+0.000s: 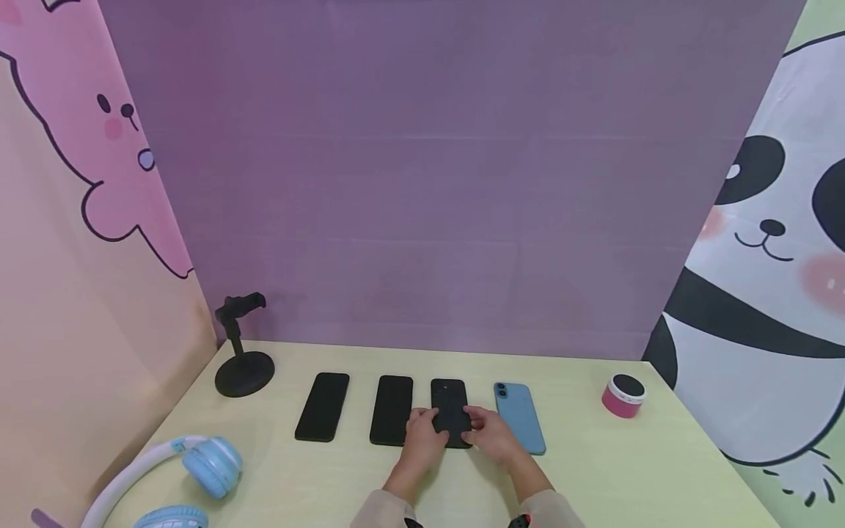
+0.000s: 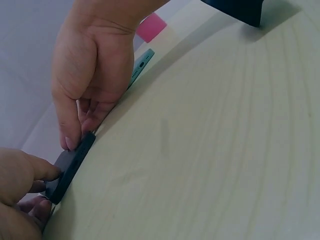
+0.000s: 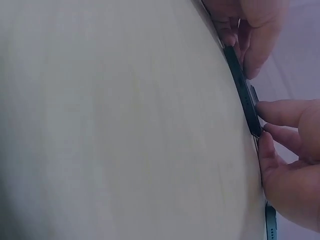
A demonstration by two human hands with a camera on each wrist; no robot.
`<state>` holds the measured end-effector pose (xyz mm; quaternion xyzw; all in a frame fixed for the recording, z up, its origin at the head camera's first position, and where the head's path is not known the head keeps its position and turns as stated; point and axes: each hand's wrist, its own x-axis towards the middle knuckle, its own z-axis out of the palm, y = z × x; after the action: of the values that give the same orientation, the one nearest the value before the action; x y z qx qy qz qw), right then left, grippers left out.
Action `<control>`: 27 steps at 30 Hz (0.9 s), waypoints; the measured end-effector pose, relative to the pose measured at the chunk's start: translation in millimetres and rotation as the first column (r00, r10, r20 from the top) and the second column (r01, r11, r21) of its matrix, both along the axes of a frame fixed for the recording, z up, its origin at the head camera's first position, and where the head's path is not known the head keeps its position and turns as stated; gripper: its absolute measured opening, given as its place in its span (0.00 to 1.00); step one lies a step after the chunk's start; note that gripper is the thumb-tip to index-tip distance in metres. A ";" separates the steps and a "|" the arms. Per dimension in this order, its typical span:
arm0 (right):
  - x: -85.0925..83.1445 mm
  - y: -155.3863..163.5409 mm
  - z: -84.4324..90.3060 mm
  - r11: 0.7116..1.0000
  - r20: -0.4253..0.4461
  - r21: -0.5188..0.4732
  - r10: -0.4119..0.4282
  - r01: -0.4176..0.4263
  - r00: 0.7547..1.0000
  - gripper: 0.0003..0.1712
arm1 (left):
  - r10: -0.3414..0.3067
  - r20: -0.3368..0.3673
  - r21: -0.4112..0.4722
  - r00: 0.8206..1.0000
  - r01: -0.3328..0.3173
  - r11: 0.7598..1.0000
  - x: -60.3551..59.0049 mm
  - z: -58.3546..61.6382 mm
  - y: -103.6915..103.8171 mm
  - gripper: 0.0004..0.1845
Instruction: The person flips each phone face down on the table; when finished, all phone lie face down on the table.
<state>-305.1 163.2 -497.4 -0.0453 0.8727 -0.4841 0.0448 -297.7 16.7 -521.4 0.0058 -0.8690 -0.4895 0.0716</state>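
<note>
A black phone (image 1: 452,400) with camera lenses at its upper end lies third from the left in a row on the table. My left hand (image 1: 424,440) grips its left side, the thumb near the bottom corner. On the opposite side my right hand (image 1: 491,434) grips the right edge with thumb and fingers. In the right wrist view, the phone's dark lower edge (image 3: 242,92) appears between both hands, close to the tabletop. Another black phone (image 1: 391,409) lies beside my left hand, and a blue phone (image 1: 521,418) is just right of my right hand.
A third black phone (image 1: 322,407) lies farther left. A black stand (image 1: 244,372) is at the back left, with blue-and-white headphones (image 1: 213,466) at the front left. A pink and white round device (image 1: 623,396) stands right. A purple backdrop (image 1: 422,183) rises behind the table.
</note>
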 end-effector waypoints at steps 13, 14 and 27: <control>0.8 -8.9 12.8 0.998 -0.048 0.044 -0.046 0.048 0.998 0.26 | -0.161 -0.030 -0.018 0.987 0.160 0.987 3.4 15.3 -35.3 0.21; 1.0 -11.6 14.5 0.998 -0.065 0.051 -0.045 0.048 0.997 0.26 | -0.163 -0.046 -0.009 0.986 0.163 0.987 3.0 16.4 -40.8 0.21; 12.6 -69.0 21.9 0.997 -0.099 -0.049 0.054 -0.059 0.994 0.27 | -0.037 -0.107 0.001 0.994 0.037 0.999 5.3 17.4 -101.8 0.22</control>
<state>-292.6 94.2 -475.5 -0.0948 0.8594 -0.5022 0.0149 -292.4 -85.2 -504.0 -0.0365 -0.8633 -0.4915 0.1089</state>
